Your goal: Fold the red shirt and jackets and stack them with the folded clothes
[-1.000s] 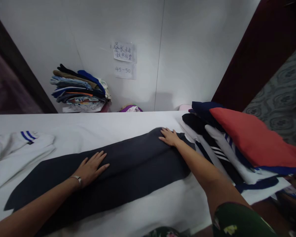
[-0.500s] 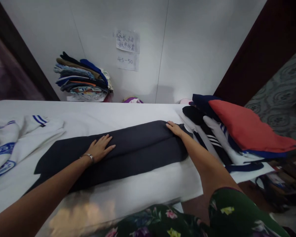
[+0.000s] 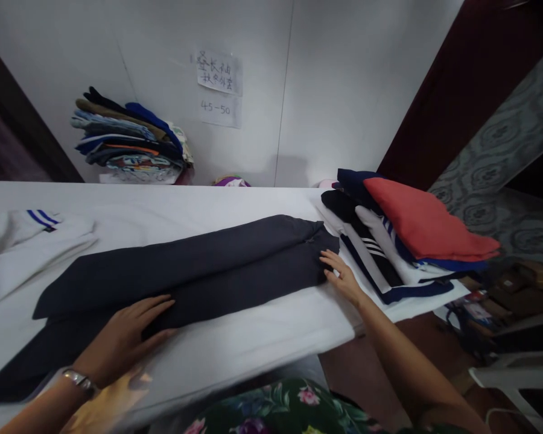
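Trousers (image 3: 185, 274) of dark navy-grey cloth are the landmark: they lie folded lengthwise on the white-covered table (image 3: 262, 337), long axis running left to right, waist end to the right, leg ends trailing off to the lower left.

Nearest the camera, the left hand (image 3: 124, 337) lies flat with its fingers spread on the near edge of the trousers, about the middle of their length; it presses and grips nothing. A metal watch band sits on that wrist.

At the waist end, the right hand (image 3: 341, 277) rests open with its fingertips touching the near corner of the cloth, holding nothing. So both hands sit along the near long edge, one at mid-length and one at the right end. The fabric looks smooth, matte and limp, with a soft ridge along the fold.

Left of the trousers lies a white garment (image 3: 22, 253) with blue stripes. Just right of the waist end sits a stack of folded clothes (image 3: 389, 247), a red piece on top. Beyond the trousers, against the wall, stands a pile of mixed garments (image 3: 129, 147) beneath a handwritten paper note (image 3: 219, 87).
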{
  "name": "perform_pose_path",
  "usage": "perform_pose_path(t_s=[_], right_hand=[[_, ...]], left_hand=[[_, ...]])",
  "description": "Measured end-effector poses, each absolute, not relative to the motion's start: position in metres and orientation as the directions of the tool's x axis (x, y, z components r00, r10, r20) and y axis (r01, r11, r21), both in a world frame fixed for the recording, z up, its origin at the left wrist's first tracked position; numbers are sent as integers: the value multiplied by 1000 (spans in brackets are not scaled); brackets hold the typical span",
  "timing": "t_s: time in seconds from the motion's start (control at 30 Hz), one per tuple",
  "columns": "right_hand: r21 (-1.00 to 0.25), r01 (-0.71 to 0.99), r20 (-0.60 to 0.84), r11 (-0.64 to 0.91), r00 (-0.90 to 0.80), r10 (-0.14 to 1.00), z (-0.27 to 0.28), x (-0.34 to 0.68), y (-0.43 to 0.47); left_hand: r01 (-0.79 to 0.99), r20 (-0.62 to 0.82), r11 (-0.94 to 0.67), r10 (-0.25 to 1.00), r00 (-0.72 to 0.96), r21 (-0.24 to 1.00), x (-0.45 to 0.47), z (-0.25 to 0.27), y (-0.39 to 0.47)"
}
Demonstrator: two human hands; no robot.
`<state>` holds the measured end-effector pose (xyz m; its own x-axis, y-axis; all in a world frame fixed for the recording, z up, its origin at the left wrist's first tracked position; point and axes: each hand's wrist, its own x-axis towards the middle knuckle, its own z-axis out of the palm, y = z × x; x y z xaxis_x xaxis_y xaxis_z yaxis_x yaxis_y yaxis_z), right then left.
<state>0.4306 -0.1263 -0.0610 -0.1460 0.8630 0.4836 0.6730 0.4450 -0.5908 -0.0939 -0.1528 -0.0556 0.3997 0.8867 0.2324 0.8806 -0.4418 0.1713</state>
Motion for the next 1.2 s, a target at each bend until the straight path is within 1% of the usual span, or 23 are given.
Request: perform_pose_path(t_s=[0.07,0.1,0.13,0.23,0.27,0.3,0.4,0.5,0.6,0.67,0.77,0.83,0.9,1.0,1.1,1.2], right_hand=[[-530,739,459,416,-163,873,-51,417,-114],[-488,776,430,398,-183,884,-45,409,-105],[-437,816,374,378,-218,902,-38,401,-96],[-279,897,121,343,-321,939,-22,374,-70],[-246,907,56,343,-340,939,-19,366,-63],[-229,909,22,348,-353,935,-17,359,-57],[-180,914,26,363,-365,931,-19,342,-46],[-121,927,28,355,-355,935,-26,335,-40],[-92,931,72,354,-348,935,-33,333,-35],[-110,913,128,392,-378,917,-36,335,-33],[-214,816,238,537,-489,839,-38,341,-36],[-252,731,332,634,-550,767,-39,345,-45],[-232,681,423,694,-572,703,-39,348,-59],[-158,664,530,731,-568,630,-41,349,-87],[-110,647,586,755,-571,575,-44,346,-112],[-87,634,630,769,-563,535,-49,343,-128]], left_hand=[[910,160,-360,930,332,206,-92,-52,-149],[921,119,-332,942,313,204,-91,-50,-148],[929,78,-316,949,307,192,-89,-48,-147],[939,-21,-307,949,313,157,-86,-44,-145],[945,-39,-286,955,295,158,-85,-44,-145],[954,-46,-255,963,265,159,-84,-43,-145],[976,-23,-177,983,181,126,-81,-40,-144],[984,41,-162,986,159,78,-75,-34,-144],[990,90,-133,988,128,55,-71,-30,-143],[988,121,-144,983,135,63,-69,-32,-143],[966,179,-225,963,200,131,-64,-38,-141],[941,204,-283,948,245,185,-59,-42,-138],[921,209,-326,936,282,215,-54,-45,-135],[902,236,-369,919,316,226,-46,-45,-131],[885,299,-409,893,337,221,-41,-44,-128],[872,308,-449,872,380,196,-32,-42,-123]])
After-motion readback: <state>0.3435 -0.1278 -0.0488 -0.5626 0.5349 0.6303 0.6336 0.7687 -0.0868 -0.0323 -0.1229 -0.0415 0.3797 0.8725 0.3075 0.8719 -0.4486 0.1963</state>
